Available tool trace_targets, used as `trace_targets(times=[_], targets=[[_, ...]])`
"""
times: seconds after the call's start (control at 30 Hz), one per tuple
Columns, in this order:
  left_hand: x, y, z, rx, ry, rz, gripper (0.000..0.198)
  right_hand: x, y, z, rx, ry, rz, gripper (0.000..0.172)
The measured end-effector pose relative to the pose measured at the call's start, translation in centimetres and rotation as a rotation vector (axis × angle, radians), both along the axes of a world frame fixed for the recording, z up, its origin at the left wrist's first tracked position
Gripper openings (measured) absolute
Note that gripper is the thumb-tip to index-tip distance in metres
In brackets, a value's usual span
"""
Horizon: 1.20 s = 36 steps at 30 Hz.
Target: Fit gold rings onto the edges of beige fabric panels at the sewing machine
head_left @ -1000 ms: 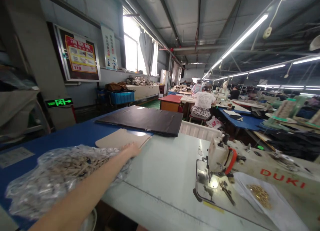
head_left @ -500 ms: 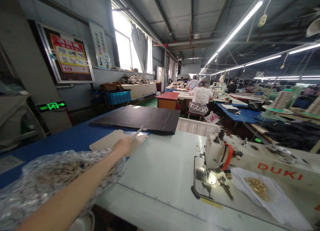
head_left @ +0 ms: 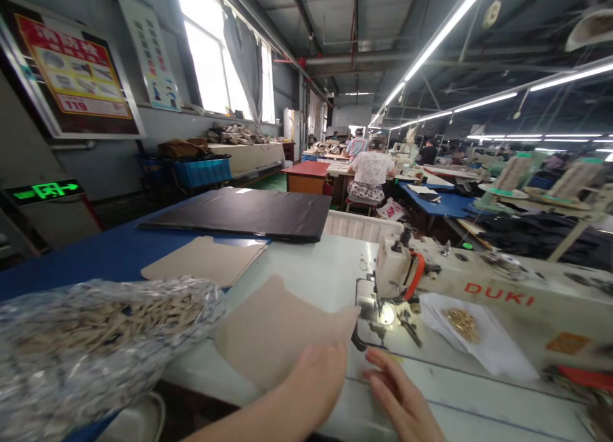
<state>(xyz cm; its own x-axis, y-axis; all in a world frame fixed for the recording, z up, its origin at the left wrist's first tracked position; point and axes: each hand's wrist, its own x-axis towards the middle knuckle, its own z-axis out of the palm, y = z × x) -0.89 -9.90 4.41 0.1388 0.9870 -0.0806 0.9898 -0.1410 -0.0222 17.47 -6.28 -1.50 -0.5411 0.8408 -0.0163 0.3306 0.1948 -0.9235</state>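
My left hand (head_left: 320, 379) is closed on the edge of a beige cut panel (head_left: 268, 324), which looks like fabric or thin leather. The panel lies over the pale table, its right corner lifted towards the sewing machine (head_left: 383, 295). Fingertips of that hand are partly hidden by the hand itself. My right hand (head_left: 400, 391) is just right of it, fingers apart, holding nothing, in front of the machine's needle plate. Another beige panel, or a stack of them (head_left: 205, 261), rests on the blue tabletop beyond.
A clear plastic bag (head_left: 119, 327) of small beige pieces stands at left. Behind lies a flat black sheet (head_left: 249, 212). Gold-coloured small parts (head_left: 461, 324) sit on white paper (head_left: 498, 346) by the machine. Black scissors-like snips (head_left: 409, 327) lie near the needle. A person (head_left: 371, 174) sits farther off.
My left hand has come back from the far stack towards me and right, bringing a beige panel. My right hand has entered the view. The camera has turned slightly right.
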Motion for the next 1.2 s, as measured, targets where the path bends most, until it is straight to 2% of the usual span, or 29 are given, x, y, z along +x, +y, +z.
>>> trace_targets(times=[0.07,0.17,0.27,0.33,0.4,0.47,0.57,0.63,0.7,0.93,1.2], targets=[[1.6,0.1,-1.0,-0.003,-0.098,0.017,0.043,-1.3,1.1,0.5,0.024,0.063,-0.024,0.048],[2.0,0.5,-0.9,0.005,-0.338,0.073,0.031,-2.2,1.8,0.9,0.108,0.074,-0.049,0.043],[0.5,0.6,-0.6,-0.013,-0.544,0.036,0.026,-2.0,1.9,1.0,0.185,0.037,-0.013,0.037],[-1.4,0.7,-0.9,0.032,-0.602,0.009,0.029,-1.6,2.1,0.9,0.238,-0.009,0.009,0.035],[-3.6,1.0,-1.9,0.151,-0.533,0.016,0.036,-1.4,2.1,0.8,0.317,-0.096,-0.003,0.035],[-5.8,1.5,-3.1,0.270,-0.358,0.042,0.044,-1.5,2.0,0.7,0.433,-0.226,-0.010,0.039],[-7.4,2.2,-4.8,0.306,-0.129,0.040,0.051,-2.0,1.4,0.5,0.627,-0.411,0.109,0.053],[-7.3,2.5,-5.5,0.286,-0.056,0.024,0.053,-2.4,0.8,0.4,0.683,-0.483,0.229,0.063],[-6.6,2.6,-5.8,0.272,-0.015,0.029,0.055,-2.6,0.5,0.4,0.665,-0.519,0.294,0.069],[-5.8,3.2,-6.0,0.282,0.030,0.022,0.056,-2.3,0.2,1.8,0.609,-0.487,0.305,0.067],[-6.0,3.1,-6.0,0.301,0.021,0.007,0.056,-2.5,0.1,2.0,0.683,-0.479,0.339,0.069]])
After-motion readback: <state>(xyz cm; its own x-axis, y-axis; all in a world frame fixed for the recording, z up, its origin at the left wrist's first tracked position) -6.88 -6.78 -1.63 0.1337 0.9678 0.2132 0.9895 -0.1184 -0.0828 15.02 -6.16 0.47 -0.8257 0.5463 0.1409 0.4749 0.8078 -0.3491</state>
